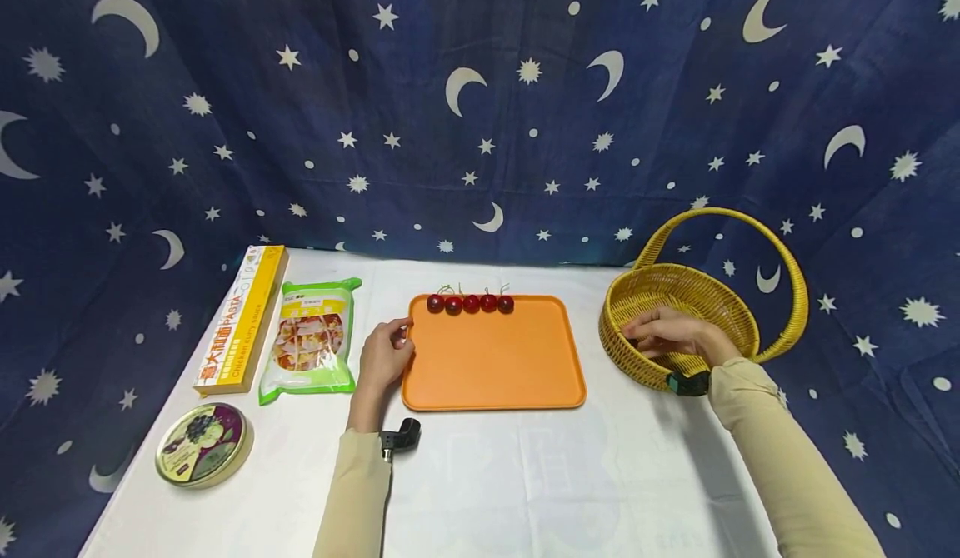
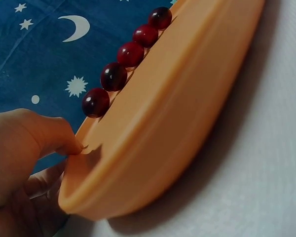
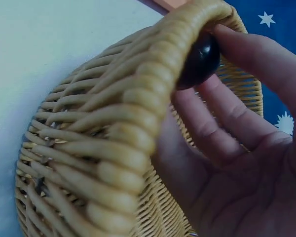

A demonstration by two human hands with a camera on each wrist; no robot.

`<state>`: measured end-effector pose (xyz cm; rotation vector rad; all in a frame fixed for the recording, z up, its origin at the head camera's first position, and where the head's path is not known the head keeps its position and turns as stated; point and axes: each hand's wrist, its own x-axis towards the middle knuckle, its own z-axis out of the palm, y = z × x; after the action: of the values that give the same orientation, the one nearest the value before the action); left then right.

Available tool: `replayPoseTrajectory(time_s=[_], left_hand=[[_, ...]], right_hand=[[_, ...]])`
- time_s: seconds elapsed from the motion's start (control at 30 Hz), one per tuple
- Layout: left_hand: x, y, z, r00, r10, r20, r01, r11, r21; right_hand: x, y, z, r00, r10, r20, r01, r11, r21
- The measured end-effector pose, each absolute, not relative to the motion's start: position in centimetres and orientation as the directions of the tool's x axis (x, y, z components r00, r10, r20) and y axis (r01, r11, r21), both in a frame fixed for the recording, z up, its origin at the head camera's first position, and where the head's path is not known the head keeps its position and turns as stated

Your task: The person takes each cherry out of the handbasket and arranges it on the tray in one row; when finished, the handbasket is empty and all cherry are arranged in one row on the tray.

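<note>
Resting at the near left corner of the orange tray (image 1: 495,358), the left hand (image 1: 384,360) pinches the tray's rim, thumb on top and fingers beneath, as the left wrist view confirms. The tray lies flat on the white table (image 1: 525,483). The right hand (image 1: 667,335) reaches into the wicker basket (image 1: 693,291), just right of the tray, and its fingertips pinch a dark cherry (image 3: 200,59) inside the near rim. Five cherries (image 1: 471,303) sit in a touching row along the tray's far edge.
</note>
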<state>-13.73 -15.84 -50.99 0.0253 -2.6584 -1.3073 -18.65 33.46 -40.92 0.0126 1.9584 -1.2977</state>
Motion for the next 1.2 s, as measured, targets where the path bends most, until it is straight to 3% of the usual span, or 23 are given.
replayPoseTrajectory(time_s=[0.23, 0.57, 0.77, 0.97, 1.2], left_hand=[[-13.8, -15.9, -51.1, -0.984, -0.090, 0.156, 0.068, 0.619, 0.783], [-13.9, -15.9, -51.1, -0.985, -0.092, 0.144, 0.058, 0.612, 0.789], [-13.9, -16.0, -51.2, -0.983, -0.100, 0.152, 0.059, 0.615, 0.786], [-14.0, -16.1, -51.2, -0.982, -0.106, 0.158, 0.060, 0.613, 0.788], [-13.9, -16.1, -51.1, -0.984, -0.102, 0.145, 0.054, 0.607, 0.793]], right_hand=[[-18.9, 33.7, -40.6, -0.723, -0.345, -0.599, 0.455, 0.415, -0.788], [-19.3, 33.2, -39.2, -0.811, -0.302, -0.501, 0.410, 0.318, -0.855], [-19.7, 32.5, -38.3, -0.853, -0.242, -0.463, 0.372, 0.340, -0.864], [-20.5, 31.0, -37.8, -0.860, -0.261, -0.438, 0.326, 0.378, -0.866], [-21.5, 28.5, -37.7, -0.852, -0.320, -0.415, 0.313, 0.324, -0.893]])
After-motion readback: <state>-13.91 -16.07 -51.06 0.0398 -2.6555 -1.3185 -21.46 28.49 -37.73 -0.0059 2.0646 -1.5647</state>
